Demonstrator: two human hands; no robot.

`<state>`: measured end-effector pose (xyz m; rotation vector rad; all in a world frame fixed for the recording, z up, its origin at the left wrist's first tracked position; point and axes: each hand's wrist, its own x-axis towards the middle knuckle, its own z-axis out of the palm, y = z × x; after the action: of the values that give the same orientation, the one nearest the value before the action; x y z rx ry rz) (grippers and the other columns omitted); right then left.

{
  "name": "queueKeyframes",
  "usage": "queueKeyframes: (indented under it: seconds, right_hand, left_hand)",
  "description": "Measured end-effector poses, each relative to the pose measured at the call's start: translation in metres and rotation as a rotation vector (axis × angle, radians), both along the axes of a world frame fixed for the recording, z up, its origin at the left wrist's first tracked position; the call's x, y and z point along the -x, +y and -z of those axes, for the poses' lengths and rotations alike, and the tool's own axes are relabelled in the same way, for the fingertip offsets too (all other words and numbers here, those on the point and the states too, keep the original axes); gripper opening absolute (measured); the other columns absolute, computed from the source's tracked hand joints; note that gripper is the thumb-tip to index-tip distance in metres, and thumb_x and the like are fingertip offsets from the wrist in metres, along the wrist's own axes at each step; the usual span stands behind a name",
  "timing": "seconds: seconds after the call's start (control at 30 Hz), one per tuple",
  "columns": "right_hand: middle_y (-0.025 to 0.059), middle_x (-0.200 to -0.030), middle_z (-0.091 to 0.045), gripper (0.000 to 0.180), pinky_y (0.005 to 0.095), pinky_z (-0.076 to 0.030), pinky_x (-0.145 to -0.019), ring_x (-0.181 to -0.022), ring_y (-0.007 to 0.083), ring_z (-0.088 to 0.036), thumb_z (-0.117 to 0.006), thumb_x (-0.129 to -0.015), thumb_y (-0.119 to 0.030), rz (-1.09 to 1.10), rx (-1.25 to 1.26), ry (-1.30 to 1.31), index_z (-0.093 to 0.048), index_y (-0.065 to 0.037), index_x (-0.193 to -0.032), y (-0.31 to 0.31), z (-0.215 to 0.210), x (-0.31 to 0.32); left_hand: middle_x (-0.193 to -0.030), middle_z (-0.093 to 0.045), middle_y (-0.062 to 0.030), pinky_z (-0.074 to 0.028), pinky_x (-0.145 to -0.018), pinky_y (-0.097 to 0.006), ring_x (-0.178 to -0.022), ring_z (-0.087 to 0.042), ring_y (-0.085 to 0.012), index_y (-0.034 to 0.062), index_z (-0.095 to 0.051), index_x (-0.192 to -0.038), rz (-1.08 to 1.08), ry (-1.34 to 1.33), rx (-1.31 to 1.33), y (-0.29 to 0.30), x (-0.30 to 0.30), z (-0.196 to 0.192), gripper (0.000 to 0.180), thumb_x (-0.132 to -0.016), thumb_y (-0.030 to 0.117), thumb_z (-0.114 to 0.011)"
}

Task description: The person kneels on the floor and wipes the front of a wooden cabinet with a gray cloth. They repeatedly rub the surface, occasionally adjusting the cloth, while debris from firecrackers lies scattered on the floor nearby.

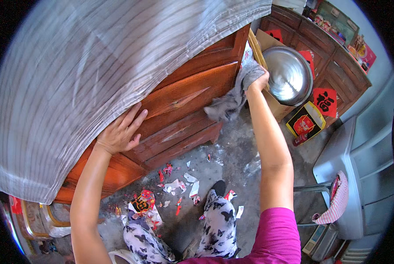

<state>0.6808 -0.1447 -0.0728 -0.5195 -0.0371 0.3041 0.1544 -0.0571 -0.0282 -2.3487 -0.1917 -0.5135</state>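
Observation:
My left hand (121,130) lies with fingers spread against the reddish-brown wooden cabinet (192,94), just below the hem of the striped grey cloth (86,79) draped over it. Out to the right, my right hand (258,82) is closed on a grey cloth rag (232,102) at the cabinet's far corner. Part of the rag hangs down beside the cabinet's side. Diamond-shaped patterns mark the cabinet's panels.
Torn paper scraps (179,185) litter the grey floor around my feet. A shiny metal basin (288,75) leans by a cardboard box at the right. Beyond are a black-and-yellow box (306,123), a dark wooden sideboard (338,83) and a pink-striped cloth (336,200).

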Motion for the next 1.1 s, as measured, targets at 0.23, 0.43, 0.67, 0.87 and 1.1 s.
queueKeyframes:
  seconds: [0.23, 0.43, 0.67, 0.87, 1.1]
  right_hand:
    - [0.0141, -0.122, -0.068, 0.039, 0.0426, -0.047, -0.104, -0.113, 0.0298, -0.063, -0.057, -0.095, -0.022, 0.363, 0.058, -0.762, -0.061, -0.001, -0.127, 0.021, -0.152, 0.060]
    - [0.0179, -0.148, -0.052, 0.076, 0.0478, -0.033, -0.116, -0.138, 0.0392, -0.045, -0.061, -0.082, 0.003, 0.982, 0.664, -1.277, -0.042, -0.007, -0.155, 0.025, -0.079, 0.111]
    - [0.0190, -0.130, -0.060, 0.065, 0.0451, -0.045, -0.106, -0.119, 0.0417, -0.058, -0.063, -0.081, 0.010, 0.558, 0.860, -1.208, -0.057, -0.009, -0.143, -0.021, -0.020, 0.110]
    - [0.0318, -0.156, -0.034, 0.086, 0.0481, -0.025, -0.126, -0.147, 0.0456, -0.034, -0.045, -0.079, 0.019, 0.518, 0.700, -0.818, -0.025, 0.001, -0.160, 0.024, -0.063, 0.140]
    - [0.0266, -0.138, -0.053, 0.067, 0.0484, -0.042, -0.111, -0.128, 0.0432, -0.052, -0.058, -0.082, 0.000, 0.549, 0.772, -1.426, -0.050, -0.001, -0.148, 0.020, -0.010, 0.321]
  left_hand:
    - [-0.163, -0.043, -0.0088, -0.030, -0.124, -0.041, -0.141, -0.049, -0.0232, 0.0256, -0.044, -0.159, -0.032, 0.027, -0.074, 0.000, 0.007, -0.003, 0.083, -0.081, 0.046, -0.066]
    - [-0.165, -0.038, -0.0104, -0.023, -0.127, -0.048, -0.148, -0.041, -0.0290, 0.0235, -0.041, -0.160, -0.013, 0.036, -0.013, 0.002, 0.007, 0.001, 0.084, -0.081, 0.042, -0.066]
    - [-0.165, -0.037, -0.0105, -0.021, -0.127, -0.050, -0.149, -0.039, -0.0293, 0.0243, -0.042, -0.159, -0.002, 0.027, -0.011, 0.010, 0.006, 0.006, 0.086, -0.080, 0.044, -0.067]
    - [-0.165, -0.038, -0.0096, -0.026, -0.126, -0.044, -0.143, -0.047, -0.0257, 0.0262, -0.042, -0.159, 0.006, 0.007, -0.062, 0.002, -0.001, 0.001, 0.085, -0.080, 0.045, -0.068]
    - [-0.165, -0.038, -0.0107, -0.022, -0.127, -0.048, -0.150, -0.038, -0.0312, 0.0255, -0.050, -0.154, 0.019, 0.019, -0.001, 0.014, 0.006, 0.011, 0.080, -0.079, 0.044, -0.069]
